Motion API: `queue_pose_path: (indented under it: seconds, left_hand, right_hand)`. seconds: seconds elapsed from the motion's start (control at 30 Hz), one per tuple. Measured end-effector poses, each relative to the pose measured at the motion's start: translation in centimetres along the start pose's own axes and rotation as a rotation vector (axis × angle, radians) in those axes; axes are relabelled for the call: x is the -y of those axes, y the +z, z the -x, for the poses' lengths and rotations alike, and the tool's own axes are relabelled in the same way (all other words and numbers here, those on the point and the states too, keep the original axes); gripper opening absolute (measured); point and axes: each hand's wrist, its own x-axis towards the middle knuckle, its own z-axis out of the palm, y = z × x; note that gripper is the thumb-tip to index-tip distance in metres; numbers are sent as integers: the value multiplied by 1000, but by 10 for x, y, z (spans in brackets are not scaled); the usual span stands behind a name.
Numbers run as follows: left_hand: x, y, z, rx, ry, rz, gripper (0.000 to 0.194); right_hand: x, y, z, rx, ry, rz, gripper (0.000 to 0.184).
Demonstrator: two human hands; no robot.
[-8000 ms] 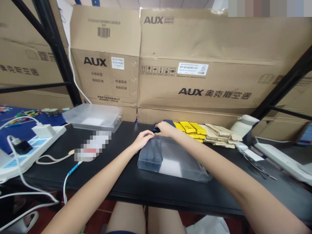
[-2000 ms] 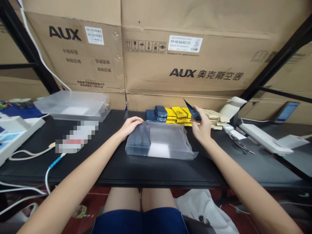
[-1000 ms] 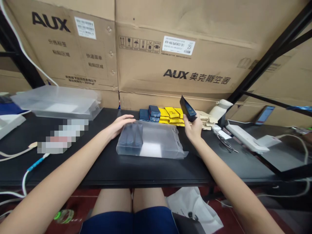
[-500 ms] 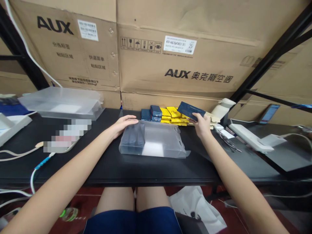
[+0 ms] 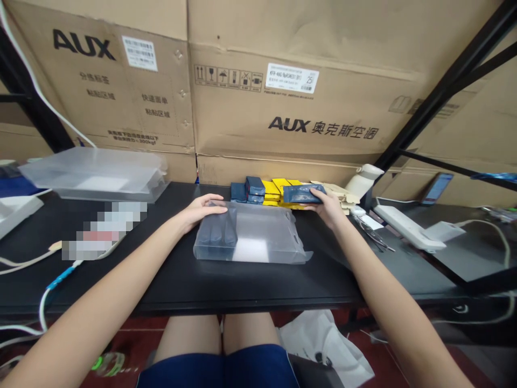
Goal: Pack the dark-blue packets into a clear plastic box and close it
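My left hand (image 5: 197, 211) is at the back left corner of a clear plastic box (image 5: 266, 223), thumb on top and fingers curled over its edge. Through the lid, several dark packets (image 5: 218, 229) show side by side at the box's left end. My right hand (image 5: 329, 205) grips a flat dark blue packet (image 5: 301, 194) by its right end, holding it level above and behind the box's right side. Past the box stand stacks of dark blue packets (image 5: 254, 186), yellow packets (image 5: 271, 189) and beige packets (image 5: 348, 198), partly hidden by the held packet.
A second clear box (image 5: 100, 170) sits at the back left. A pixelated device (image 5: 107, 229) with cables lies in front of it. To the right are a white bottle (image 5: 363, 182), glasses (image 5: 374, 234) and a white power strip (image 5: 407, 226). Cardboard (image 5: 315, 32) walls the back.
My right hand has taken up a dark blue packet, turned it about, and now holds it flat and lower, nearer the box. My left hand has stayed at the box's back left corner.
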Motion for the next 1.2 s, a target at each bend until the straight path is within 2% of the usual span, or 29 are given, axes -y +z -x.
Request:
queue_pose_path:
  seconds: [0.23,0.37,0.57,0.83,0.93,1.07,1.2]
  left_hand:
    - [0,-5,-1,0,16,-30,56]
    - [0,-9,-1,9,11,-45,55]
    - [0,-10,-1,22,13,-48,57]
    - [-2,-9,0,23,22,-36,55]
    - [-3,-8,1,17,20,-38,54]
    - [-3,-7,1,24,13,-18,53]
    - [-1,-8,0,31,26,-24,51]
  right_hand:
    - [0,-4,2,112,132,14,12]
    - [-1,0,2,86,156,-37,10]
    - [-11,7,-2,-88,103,-154,15]
    - [-14,2,-6,-50,94,-142,22]
    - [-15,0,-8,-92,121,-151,21]
    - [-17,-6,-13,-154,89,-120,18]
    - [-10,-20,-18,-110,121,-56,13]
